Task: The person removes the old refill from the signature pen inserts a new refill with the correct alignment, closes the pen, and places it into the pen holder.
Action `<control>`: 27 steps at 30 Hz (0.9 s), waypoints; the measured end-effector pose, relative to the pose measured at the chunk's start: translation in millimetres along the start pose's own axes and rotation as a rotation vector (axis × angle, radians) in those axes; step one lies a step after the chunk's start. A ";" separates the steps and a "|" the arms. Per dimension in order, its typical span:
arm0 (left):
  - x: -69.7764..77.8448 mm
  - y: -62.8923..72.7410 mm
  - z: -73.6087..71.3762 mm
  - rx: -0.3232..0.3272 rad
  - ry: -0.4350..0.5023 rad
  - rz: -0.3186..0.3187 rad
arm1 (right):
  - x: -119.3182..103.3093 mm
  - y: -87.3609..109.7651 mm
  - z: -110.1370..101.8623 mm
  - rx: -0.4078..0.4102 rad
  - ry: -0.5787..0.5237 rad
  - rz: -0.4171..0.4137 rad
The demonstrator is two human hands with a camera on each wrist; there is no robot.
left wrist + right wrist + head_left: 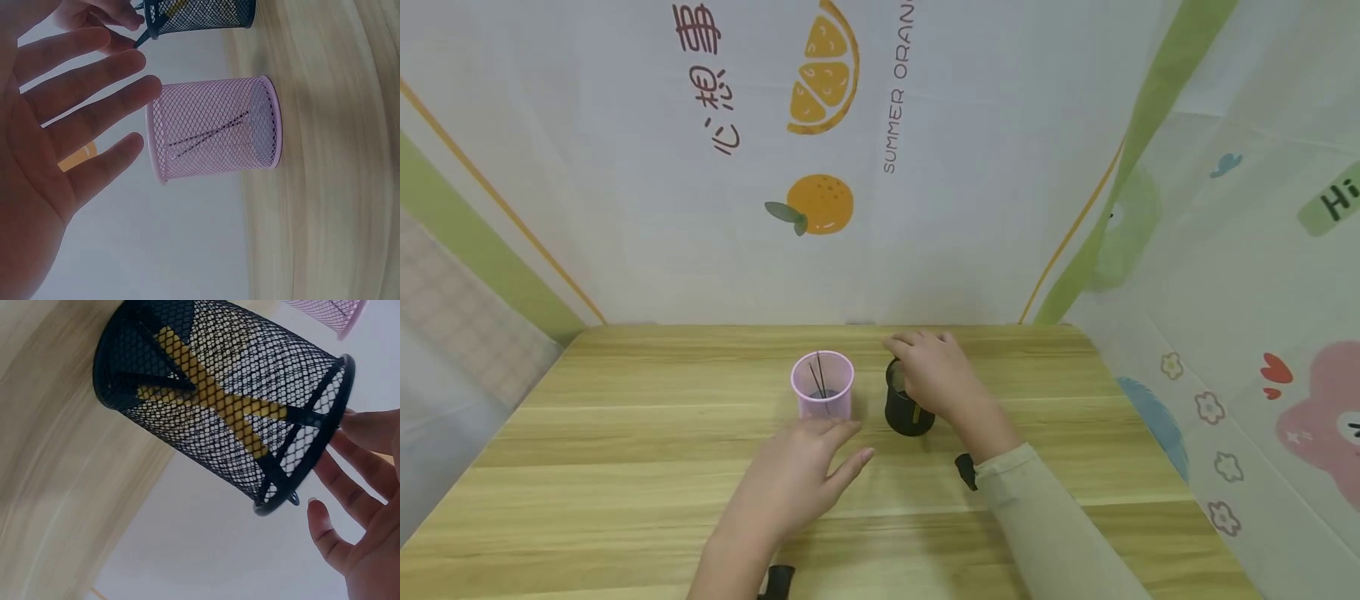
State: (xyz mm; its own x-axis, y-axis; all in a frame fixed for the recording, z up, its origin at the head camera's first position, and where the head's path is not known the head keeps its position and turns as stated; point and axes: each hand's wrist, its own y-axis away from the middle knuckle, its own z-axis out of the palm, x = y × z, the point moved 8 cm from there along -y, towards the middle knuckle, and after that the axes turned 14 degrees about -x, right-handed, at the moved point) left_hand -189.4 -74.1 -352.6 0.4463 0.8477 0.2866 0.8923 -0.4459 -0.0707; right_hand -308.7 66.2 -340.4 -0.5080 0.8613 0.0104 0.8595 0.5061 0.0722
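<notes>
A pink mesh pen cup [824,406] stands upright on the table, with two thin dark sticks [209,135] leaning inside. My left hand [801,467] is nearest to it, fingers extended and spread at the rim side in the left wrist view. To its right stands a black mesh pen cup [908,417] holding black-and-yellow sticks [215,400] that cross each other. My right hand [936,371] reaches over this cup. In the right wrist view its fingertips [356,425] are at the rim, close to the sticks' dark ends, with the fingers apart.
The wood-grain table [625,467] extends around both cups. A white printed cloth [962,208] hangs behind its back edge, and more printed cloth [1240,333] hangs along the right side. Black pieces of the wrist gear [966,472] show below the wrists.
</notes>
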 end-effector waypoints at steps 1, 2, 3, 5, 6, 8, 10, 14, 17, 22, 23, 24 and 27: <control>0.2 -0.5 0.8 -0.002 -0.002 0.003 | 0.2 -0.3 0.2 -0.003 -0.008 0.001; 0.4 -1.0 1.6 -0.003 -0.004 0.006 | 0.3 -0.7 0.6 -0.007 -0.014 0.000; 0.5 -1.4 2.4 -0.006 -0.004 0.009 | 0.5 -1.1 1.3 -0.010 -0.019 0.000; 0.2 -1.7 3.4 -0.008 -0.003 0.009 | 1.0 -1.8 2.6 -0.013 -0.032 -0.003; 0.0 -1.9 3.7 -0.008 -0.001 0.009 | 1.2 -2.0 3.2 -0.008 -0.037 -0.008; -0.3 -2.1 4.1 -0.009 0.005 0.010 | 1.5 -2.1 3.6 0.013 -0.045 -0.022; -0.7 -2.2 4.2 -0.011 0.007 0.008 | 1.8 -1.7 2.9 0.051 -0.057 -0.041; -0.4 -2.4 3.2 -0.012 0.005 0.004 | 1.6 1.9 -2.1 0.152 -0.067 -0.091; 0.3 -1.7 1.6 -0.010 -0.001 -0.002 | 1.1 6.1 -7.0 0.204 -0.075 -0.125; 1.7 -0.7 -1.7 0.004 -0.009 -0.002 | 2.0 17.3 -17.0 0.260 -0.123 -0.150; 2.2 -0.3 -2.7 0.011 -0.010 0.001 | 2.5 20.9 -19.4 0.276 -0.139 -0.148; 2.8 0.1 -4.0 0.023 -0.011 0.005 | 3.0 25.2 -22.2 0.289 -0.159 -0.146; 3.5 1.5 -9.5 0.070 -0.010 0.008 | 4.0 40.0 -31.9 0.346 -0.223 -0.138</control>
State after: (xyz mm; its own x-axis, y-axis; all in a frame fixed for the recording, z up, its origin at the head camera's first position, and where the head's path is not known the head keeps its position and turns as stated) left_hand -187.2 -74.5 -342.6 0.4536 0.8472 0.2765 0.8912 -0.4316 -0.1397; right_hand -278.2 88.5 -305.6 -0.6272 0.7542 -0.1945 0.7723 0.5698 -0.2810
